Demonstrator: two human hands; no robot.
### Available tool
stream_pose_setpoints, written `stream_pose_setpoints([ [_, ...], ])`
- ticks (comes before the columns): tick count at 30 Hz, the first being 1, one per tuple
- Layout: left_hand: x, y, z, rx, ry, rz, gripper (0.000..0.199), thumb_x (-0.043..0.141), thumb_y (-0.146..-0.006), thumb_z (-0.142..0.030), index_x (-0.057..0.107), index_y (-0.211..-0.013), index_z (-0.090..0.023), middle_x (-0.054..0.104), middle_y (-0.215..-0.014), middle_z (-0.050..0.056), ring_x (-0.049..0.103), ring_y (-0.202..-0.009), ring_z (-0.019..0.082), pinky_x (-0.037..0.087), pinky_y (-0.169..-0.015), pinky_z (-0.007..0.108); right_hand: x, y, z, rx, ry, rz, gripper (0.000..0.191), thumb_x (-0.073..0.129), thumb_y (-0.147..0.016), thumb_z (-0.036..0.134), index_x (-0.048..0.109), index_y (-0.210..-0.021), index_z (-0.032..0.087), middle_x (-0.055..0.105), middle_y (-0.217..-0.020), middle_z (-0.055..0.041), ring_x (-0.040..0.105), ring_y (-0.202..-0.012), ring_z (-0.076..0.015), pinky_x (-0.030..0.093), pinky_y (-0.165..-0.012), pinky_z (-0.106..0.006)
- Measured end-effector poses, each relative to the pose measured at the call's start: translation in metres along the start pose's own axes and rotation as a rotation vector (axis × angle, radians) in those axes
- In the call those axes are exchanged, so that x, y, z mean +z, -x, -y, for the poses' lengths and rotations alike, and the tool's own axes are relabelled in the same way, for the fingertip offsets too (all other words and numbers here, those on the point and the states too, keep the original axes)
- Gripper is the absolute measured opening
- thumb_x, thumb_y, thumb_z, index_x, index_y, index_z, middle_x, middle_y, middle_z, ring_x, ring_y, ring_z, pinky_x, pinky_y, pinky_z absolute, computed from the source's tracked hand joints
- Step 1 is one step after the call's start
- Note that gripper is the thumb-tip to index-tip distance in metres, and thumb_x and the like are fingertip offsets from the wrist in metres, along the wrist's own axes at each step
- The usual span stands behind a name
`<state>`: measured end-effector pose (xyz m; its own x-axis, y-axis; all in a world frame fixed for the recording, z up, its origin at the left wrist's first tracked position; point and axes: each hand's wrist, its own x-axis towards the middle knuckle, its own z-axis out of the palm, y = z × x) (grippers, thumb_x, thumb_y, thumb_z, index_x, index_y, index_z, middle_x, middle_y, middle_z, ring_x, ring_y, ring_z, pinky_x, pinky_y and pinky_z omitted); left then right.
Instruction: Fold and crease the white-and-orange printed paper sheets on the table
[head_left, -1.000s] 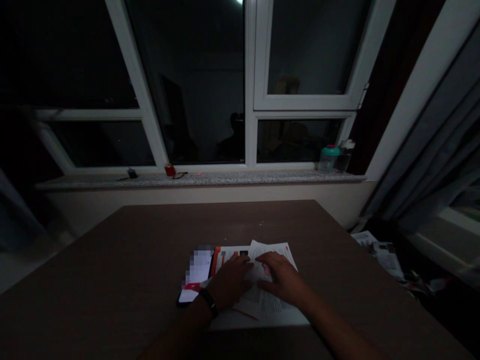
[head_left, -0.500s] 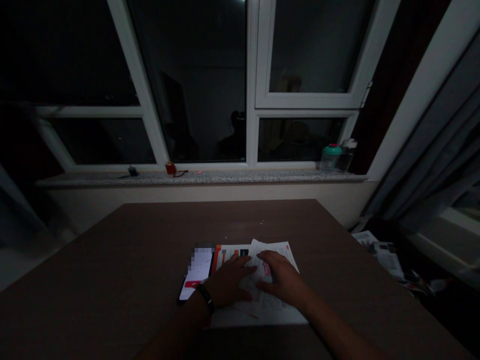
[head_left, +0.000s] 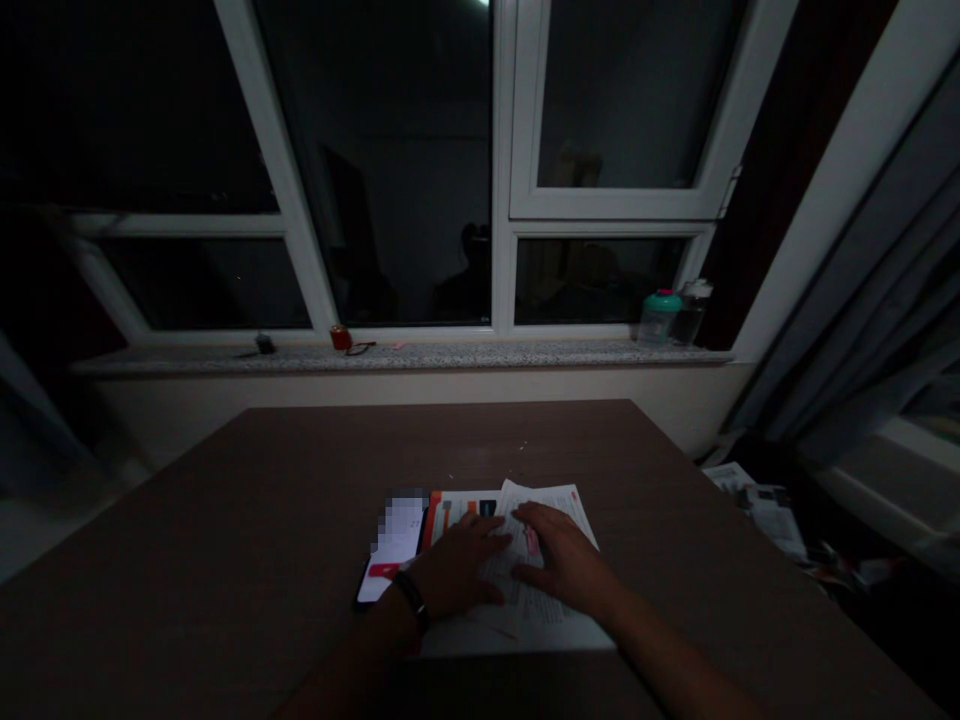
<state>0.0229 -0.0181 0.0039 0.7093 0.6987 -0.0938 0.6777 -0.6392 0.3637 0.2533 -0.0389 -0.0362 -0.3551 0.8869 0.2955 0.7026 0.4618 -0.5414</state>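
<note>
An open printed booklet [head_left: 574, 630] lies on the brown table, with a loose or raised page [head_left: 510, 495] near its middle. My left hand [head_left: 459, 565], with a dark band at the wrist, rests on the left side of the pages, fingers spread. On the right side lies my right hand [head_left: 566, 560], its fingers stretched and apart. Between the hands shows a small pink patch [head_left: 532, 541]; whether it is printed or an object I cannot tell. Left of the booklet is a phone [head_left: 395, 545] with a lit screen.
The table [head_left: 225, 540] reaches toward a window sill [head_left: 450, 354]. On the sill stand a teal-lidded bottle [head_left: 660, 316], a clear bottle [head_left: 691, 312], a small red jar [head_left: 340, 337] and a small dark object [head_left: 265, 343]. Papers [head_left: 772, 515] lie beyond the table's right edge.
Both hands stay in nearly the same place on the pages. The view has shifted very slightly.
</note>
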Motion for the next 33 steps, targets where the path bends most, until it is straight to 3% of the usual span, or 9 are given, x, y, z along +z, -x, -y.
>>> stream_pose_setpoints([
  [11,-0.003,0.001,-0.011,-0.004,-0.032,-0.014,0.067,0.076,-0.076,-0.039,0.050,-0.136,-0.025,0.040,-0.149,0.007,0.032,-0.137,0.033,0.030,-0.110,0.047,-0.003,-0.001,0.006,0.014,0.003,0.029,0.070,0.073,-0.072,0.037,0.051,-0.136,0.019,0.051,-0.141,-0.0127,0.043,-0.132,-0.0295,0.033,-0.110,-0.047],
  [18,0.006,0.002,-0.009,-0.008,-0.036,-0.083,0.060,0.070,-0.081,-0.045,0.050,-0.134,-0.026,0.039,-0.149,0.006,0.033,-0.135,0.036,0.032,-0.108,0.052,-0.002,-0.002,0.005,0.031,-0.007,0.022,0.071,0.075,-0.071,0.036,0.051,-0.136,0.021,0.051,-0.141,-0.0119,0.043,-0.132,-0.0306,0.033,-0.110,-0.049],
  [24,0.009,0.000,-0.013,-0.022,-0.074,-0.092,0.074,0.076,-0.075,-0.045,0.044,-0.139,-0.026,0.041,-0.148,0.007,0.036,-0.132,0.038,0.034,-0.106,0.053,0.000,-0.001,0.003,0.011,-0.004,0.014,0.071,0.075,-0.071,0.036,0.051,-0.136,0.019,0.051,-0.140,-0.0121,0.044,-0.131,-0.0295,0.034,-0.110,-0.046],
  [30,0.007,-0.001,-0.012,-0.016,-0.103,-0.060,0.076,0.079,-0.073,-0.043,0.045,-0.139,-0.029,0.039,-0.149,0.006,0.035,-0.133,0.039,0.033,-0.106,0.055,-0.008,-0.002,0.004,-0.006,-0.109,-0.089,0.041,0.050,-0.090,0.025,0.053,-0.131,0.022,0.058,-0.130,-0.0103,0.051,-0.121,-0.0244,0.040,-0.104,-0.043],
  [33,0.006,0.000,-0.010,-0.012,-0.087,-0.045,0.077,0.080,-0.072,-0.044,0.046,-0.140,-0.030,0.039,-0.149,0.007,0.033,-0.134,0.039,0.031,-0.108,0.055,-0.013,-0.004,0.005,-0.005,-0.111,-0.146,0.036,0.044,-0.090,0.019,0.057,-0.124,0.022,0.063,-0.116,-0.0094,0.056,-0.110,-0.0239,0.043,-0.098,-0.042],
])
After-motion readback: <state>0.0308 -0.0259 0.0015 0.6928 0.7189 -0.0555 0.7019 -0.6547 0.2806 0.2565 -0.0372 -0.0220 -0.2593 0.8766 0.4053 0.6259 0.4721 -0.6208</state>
